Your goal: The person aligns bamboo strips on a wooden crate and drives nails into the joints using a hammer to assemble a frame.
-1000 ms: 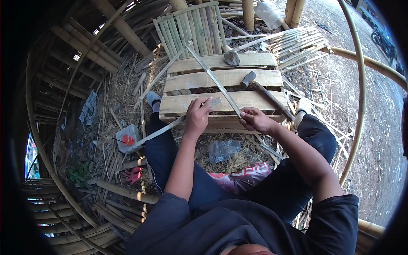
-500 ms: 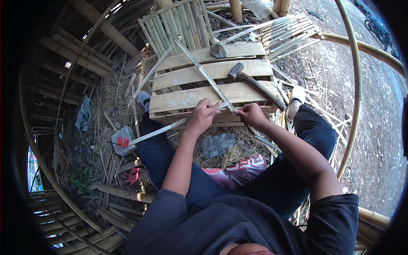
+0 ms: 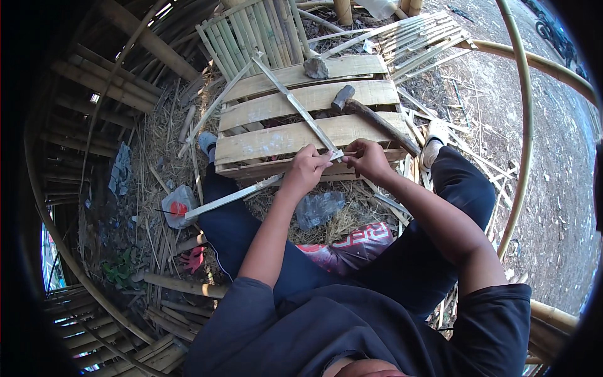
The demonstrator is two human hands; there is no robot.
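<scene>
Straw-strewn ground (image 3: pixel 171 129) surrounds a pale slatted wooden bench (image 3: pixel 251 144) at 12 o'clock. Above it, a long pale bamboo strip (image 3: pixel 298 107) runs between 10 and 11 o'clock from the right hand (image 3: pixel 369 160), fingers pinched on its near end; the left hand (image 3: pixel 306 168) grips a second pale bamboo strip (image 3: pixel 232 197) pointing to 8. Both should be light, springy, perhaps splintery; hold near the meeting ends.

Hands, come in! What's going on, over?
Left hand, right hand: fingers closed at pale strip, near end. Hammer and stone nearby on slatted crate, neither touching strip.
</scene>
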